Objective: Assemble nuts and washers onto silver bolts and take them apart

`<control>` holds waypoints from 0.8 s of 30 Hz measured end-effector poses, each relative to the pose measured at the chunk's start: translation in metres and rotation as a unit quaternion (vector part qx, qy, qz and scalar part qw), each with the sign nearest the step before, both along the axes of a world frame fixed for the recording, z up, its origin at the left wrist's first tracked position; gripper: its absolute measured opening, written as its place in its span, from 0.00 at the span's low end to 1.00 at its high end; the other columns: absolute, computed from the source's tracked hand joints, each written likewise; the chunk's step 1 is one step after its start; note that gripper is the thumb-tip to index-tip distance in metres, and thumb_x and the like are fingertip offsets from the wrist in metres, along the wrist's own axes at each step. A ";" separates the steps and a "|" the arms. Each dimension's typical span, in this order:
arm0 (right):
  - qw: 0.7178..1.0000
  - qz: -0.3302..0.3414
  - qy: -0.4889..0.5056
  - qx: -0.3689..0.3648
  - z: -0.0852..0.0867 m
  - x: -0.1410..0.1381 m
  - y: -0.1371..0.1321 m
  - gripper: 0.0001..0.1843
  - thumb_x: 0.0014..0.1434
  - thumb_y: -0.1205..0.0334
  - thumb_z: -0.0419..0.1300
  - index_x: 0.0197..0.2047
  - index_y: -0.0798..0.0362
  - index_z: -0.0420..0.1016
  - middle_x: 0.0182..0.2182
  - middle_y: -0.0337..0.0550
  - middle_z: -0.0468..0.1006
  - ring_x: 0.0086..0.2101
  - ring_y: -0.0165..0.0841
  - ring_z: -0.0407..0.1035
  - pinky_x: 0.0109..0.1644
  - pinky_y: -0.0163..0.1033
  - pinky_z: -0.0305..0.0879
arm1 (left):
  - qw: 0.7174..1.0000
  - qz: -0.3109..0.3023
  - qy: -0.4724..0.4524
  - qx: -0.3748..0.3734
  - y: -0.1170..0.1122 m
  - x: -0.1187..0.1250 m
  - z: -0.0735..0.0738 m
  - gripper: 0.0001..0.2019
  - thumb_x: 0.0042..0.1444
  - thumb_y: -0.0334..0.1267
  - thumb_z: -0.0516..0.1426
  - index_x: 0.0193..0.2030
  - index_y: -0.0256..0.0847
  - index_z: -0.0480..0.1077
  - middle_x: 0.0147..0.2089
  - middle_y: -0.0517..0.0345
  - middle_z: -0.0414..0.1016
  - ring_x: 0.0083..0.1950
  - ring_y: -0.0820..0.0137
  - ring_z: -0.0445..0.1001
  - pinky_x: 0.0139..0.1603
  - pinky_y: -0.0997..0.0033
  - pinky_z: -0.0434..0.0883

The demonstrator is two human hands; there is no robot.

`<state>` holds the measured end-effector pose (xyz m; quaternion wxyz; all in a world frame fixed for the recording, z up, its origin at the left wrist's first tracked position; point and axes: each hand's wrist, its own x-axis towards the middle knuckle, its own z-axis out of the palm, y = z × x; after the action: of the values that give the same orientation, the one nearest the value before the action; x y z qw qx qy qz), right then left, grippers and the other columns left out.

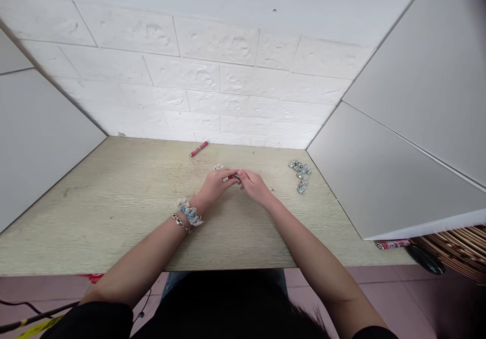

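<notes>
My left hand point(214, 184) and my right hand point(255, 186) meet over the middle of the table, fingertips almost touching. Both are closed in a pinch around a small piece with a shiny metal part and a bit of red point(236, 176). Fingers cover most of it, so its kind cannot be made out. Just behind my left hand, small silvery metal pieces point(218, 166) show in part. To the right lies a loose cluster of shiny metal bolts with wide round heads point(299, 169).
A slim red tube with a silver band point(198, 149) lies near the white brick-patterned wall point(235, 85). Grey panels point(402, 166) flank the wooden table point(132, 217). At the right front edge are a red patterned tube point(394, 244), a black object point(425, 259) and a woven basket point(455, 250).
</notes>
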<state>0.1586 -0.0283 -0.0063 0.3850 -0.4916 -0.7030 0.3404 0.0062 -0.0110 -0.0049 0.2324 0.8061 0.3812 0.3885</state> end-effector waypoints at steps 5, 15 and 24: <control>0.999 -0.006 0.039 -0.002 -0.001 0.001 0.000 0.06 0.54 0.61 0.47 0.35 0.52 0.61 0.31 0.38 0.68 0.30 0.29 0.62 0.35 0.36 0.59 | 1.000 -0.006 -0.002 0.013 0.000 0.000 0.000 0.12 0.53 0.42 0.55 0.43 0.44 0.73 0.37 0.56 0.75 0.37 0.69 0.71 0.41 0.71 0.65; 0.999 -0.028 0.015 -0.014 0.000 0.001 0.001 0.23 0.59 0.47 0.39 0.24 0.53 0.62 0.21 0.38 0.64 0.26 0.29 0.61 0.33 0.36 0.57 | 1.000 0.001 0.004 0.025 0.000 0.000 -0.003 0.13 0.53 0.43 0.55 0.43 0.44 0.73 0.35 0.56 0.74 0.35 0.70 0.70 0.40 0.72 0.65; 0.994 0.004 0.111 -0.021 -0.004 0.002 0.003 0.07 0.49 0.65 0.48 0.34 0.51 0.54 0.31 0.38 0.66 0.29 0.28 0.62 0.34 0.35 0.59 | 0.999 -0.013 0.006 0.039 0.000 -0.001 -0.002 0.12 0.53 0.41 0.56 0.44 0.43 0.72 0.36 0.56 0.75 0.35 0.71 0.70 0.39 0.73 0.65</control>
<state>0.1604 -0.0257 -0.0103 0.4487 -0.4560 -0.6507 0.4090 0.0054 -0.0106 -0.0068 0.2037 0.8214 0.3570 0.3954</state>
